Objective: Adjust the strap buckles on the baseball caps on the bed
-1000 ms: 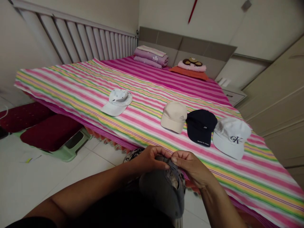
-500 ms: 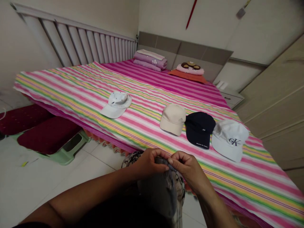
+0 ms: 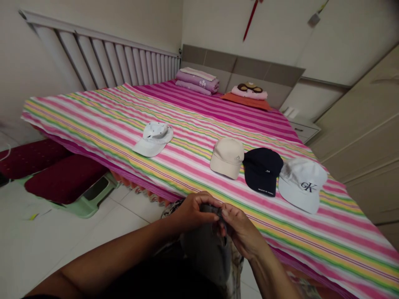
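Observation:
Both my hands pinch the top edge of a grey cap [image 3: 208,249] held in my lap, just short of the bed's near edge. My left hand [image 3: 195,211] grips its rim from the left; my right hand [image 3: 238,228] grips it from the right, fingers curled. On the striped bedspread [image 3: 102,112] lie several caps: a white one [image 3: 153,138] alone at the left, then a beige cap [image 3: 227,157], a navy cap [image 3: 262,169] and a white cap with a dark logo [image 3: 301,183] in a row at the right.
Folded purple bedding [image 3: 197,80] and a pink and orange pillow stack [image 3: 249,94] sit by the headboard. Dark red cushions on a green stool [image 3: 67,178] stand on the tiled floor at left. A white railing [image 3: 118,58] runs behind the bed; wardrobe doors [image 3: 361,124] at right.
My right hand has slid slightly left and down along the grey cap's edge, closer to my left hand. The view has shifted a little; the caps on the bed have not moved.

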Demonstrator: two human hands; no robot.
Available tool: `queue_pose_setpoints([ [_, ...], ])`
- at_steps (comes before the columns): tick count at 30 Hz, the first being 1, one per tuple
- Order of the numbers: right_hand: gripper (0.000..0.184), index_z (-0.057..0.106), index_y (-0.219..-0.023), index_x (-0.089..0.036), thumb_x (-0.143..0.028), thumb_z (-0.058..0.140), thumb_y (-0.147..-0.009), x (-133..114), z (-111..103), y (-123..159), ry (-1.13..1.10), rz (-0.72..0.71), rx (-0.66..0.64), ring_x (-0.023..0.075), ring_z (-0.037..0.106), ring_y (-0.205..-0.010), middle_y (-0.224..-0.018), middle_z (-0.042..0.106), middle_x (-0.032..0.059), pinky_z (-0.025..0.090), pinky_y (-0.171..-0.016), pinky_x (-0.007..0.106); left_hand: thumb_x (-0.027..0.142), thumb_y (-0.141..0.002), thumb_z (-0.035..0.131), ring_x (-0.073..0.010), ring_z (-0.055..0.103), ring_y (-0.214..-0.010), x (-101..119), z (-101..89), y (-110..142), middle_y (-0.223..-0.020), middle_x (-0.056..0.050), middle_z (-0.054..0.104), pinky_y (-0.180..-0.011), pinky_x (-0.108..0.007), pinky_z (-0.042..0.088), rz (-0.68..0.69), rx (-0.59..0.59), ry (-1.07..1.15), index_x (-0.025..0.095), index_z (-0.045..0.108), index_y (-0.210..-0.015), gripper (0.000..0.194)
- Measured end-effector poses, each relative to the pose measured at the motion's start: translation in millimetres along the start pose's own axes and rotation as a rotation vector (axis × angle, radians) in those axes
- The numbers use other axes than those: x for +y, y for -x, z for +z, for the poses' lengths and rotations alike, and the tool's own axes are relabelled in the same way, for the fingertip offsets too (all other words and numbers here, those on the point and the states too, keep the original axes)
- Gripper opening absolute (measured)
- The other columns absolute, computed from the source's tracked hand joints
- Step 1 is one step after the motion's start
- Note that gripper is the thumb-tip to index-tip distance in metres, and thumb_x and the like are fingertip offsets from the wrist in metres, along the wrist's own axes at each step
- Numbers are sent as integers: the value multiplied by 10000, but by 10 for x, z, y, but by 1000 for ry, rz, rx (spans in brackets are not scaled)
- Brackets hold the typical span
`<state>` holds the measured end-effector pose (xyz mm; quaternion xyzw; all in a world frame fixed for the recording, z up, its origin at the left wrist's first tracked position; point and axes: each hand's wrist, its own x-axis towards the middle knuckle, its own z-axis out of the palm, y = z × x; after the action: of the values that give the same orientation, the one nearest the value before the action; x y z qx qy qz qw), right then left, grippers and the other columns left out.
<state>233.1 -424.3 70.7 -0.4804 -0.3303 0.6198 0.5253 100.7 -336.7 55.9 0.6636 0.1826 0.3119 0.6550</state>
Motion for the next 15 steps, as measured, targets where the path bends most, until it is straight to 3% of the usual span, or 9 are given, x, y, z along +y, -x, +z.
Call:
queue_pose_setpoints([
  [4, 321, 460, -600, -173, -423, 638, -698, 51, 2, -21, -11, -19, 53, 73, 342, -390, -390, 418, -67, 237, -445, 225, 177, -580, 714, -169, 566, -850, 31, -32, 1, -858, -57, 609, -789, -296, 417, -20, -52, -1, 137, 665, -868, 295],
  [9, 280, 450, -601, -177, -356, 647, -689, 46, 6, -20, -62, -24, 97, 48, 243, -358, -380, 380, -91, 197, -422, 218, 160, -564, 700, -157, 557, -846, 112, -20, -2, -852, -47, 611, -774, -274, 403, -148, -75, 137, 129, 639, -859, 304],
  [12, 261, 449, -610, -179, -332, 650, -677, 14, 28, -7, -79, -31, 119, 44, 230, -360, -382, 363, -99, 194, -424, 214, 257, -642, 651, -91, 515, -647, 120, -30, -18, -712, -1, 579, -620, -214, 383, -243, -42, 215, 133, 603, -812, 217],
  [15, 253, 447, -609, -180, -315, 652, -673, -4, 55, 1, -82, -38, 132, 44, 240, -366, -389, 358, -99, 198, -430, 212, 344, -705, 573, -58, 399, -513, 108, -56, -48, -595, 31, 500, -503, -191, 300, -270, -12, 122, 128, 566, -687, 217],
])
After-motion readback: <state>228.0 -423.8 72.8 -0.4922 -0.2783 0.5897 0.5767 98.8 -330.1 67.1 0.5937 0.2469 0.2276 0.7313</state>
